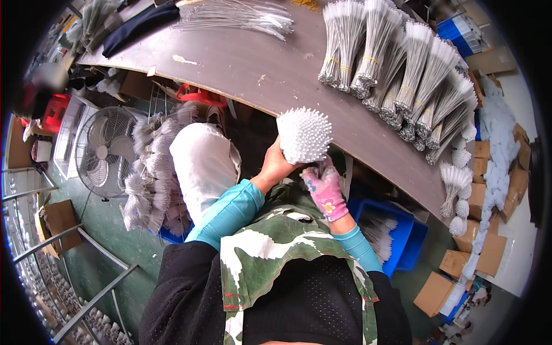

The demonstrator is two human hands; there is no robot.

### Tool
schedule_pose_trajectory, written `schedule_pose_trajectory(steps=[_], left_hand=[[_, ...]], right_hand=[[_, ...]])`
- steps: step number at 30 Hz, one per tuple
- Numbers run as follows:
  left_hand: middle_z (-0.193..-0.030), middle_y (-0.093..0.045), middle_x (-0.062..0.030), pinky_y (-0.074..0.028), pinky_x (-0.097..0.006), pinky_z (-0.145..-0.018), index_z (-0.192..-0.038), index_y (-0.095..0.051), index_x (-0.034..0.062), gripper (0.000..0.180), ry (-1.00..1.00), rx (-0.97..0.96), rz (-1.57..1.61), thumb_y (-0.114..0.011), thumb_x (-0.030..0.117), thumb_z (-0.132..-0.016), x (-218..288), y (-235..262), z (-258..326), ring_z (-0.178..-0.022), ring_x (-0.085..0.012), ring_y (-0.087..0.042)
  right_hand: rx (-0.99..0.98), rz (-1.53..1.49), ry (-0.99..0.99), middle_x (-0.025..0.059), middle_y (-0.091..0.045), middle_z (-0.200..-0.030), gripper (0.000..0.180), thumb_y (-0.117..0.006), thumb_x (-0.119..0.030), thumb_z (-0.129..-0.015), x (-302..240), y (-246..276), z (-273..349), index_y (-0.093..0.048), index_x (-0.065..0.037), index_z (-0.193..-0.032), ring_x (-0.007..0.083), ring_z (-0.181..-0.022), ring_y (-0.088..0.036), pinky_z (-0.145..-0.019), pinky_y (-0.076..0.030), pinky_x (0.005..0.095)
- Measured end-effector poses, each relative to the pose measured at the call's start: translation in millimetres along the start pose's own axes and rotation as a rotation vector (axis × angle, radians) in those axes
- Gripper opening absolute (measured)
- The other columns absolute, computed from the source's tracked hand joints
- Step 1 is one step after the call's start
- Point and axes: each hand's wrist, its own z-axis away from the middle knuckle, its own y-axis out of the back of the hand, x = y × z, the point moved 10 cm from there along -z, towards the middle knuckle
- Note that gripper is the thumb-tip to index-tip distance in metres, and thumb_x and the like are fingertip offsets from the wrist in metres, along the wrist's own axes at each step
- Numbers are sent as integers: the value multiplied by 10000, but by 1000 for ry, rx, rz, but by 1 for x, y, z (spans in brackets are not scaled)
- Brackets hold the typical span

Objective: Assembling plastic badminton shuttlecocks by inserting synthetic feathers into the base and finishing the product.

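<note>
In the head view, tied brush bundles (402, 75) lie toward the right end of the table (247, 75), with loose brushes (241, 20) toward its far edge. A blue bin (404, 237) stands below the near edge. At this edge's middle is the white-tipped bundle (305, 136). The bare left hand (276, 165) curls around it, holding; the gloved right hand (326, 192) bends underneath, its grip I cannot tell.

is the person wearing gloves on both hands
No, the left hand is bare at the white-tipped bundle, while the right hand wears a pink flowered glove.
</note>
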Motion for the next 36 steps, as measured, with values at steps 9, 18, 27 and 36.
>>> schedule_pose_trajectory(steps=[9,18,27,36], left_hand=[[-1055,-625,-46,-475,-277,-801,-1142,-553,10,298,-38,37,386,-578,63,-849,-19,-14,4,-925,-105,-567],[-955,-658,-51,-482,-284,-774,-1040,-609,12,278,5,-24,419,-655,69,-771,-4,-11,-3,-873,-114,-589],[-968,-660,-99,-475,-288,-791,-1031,-613,4,303,-179,-105,81,-661,52,-735,6,-12,-6,-895,-152,-616],[-1086,-629,-98,-450,-295,-876,-1134,-570,14,404,-29,-176,224,-690,95,-757,-22,-17,-10,-998,-162,-579]], right_hand=[[72,-478,-605,64,-636,-886,283,-487,-207,-935,53,22,47,-501,-97,-1196,128,-713,-615,-525,-474,231],[24,-391,-671,58,-611,-866,257,-463,-66,-907,45,29,66,-529,-42,-1154,99,-675,-570,-521,-412,181],[-50,-129,-287,52,-602,-864,263,-445,-153,-947,-18,51,13,-530,-16,-1154,57,-596,-481,-505,-348,178],[-55,59,-233,17,-603,-799,289,-562,-225,-915,-45,54,-1,-563,-27,-1126,21,-597,-448,-530,-351,164]])
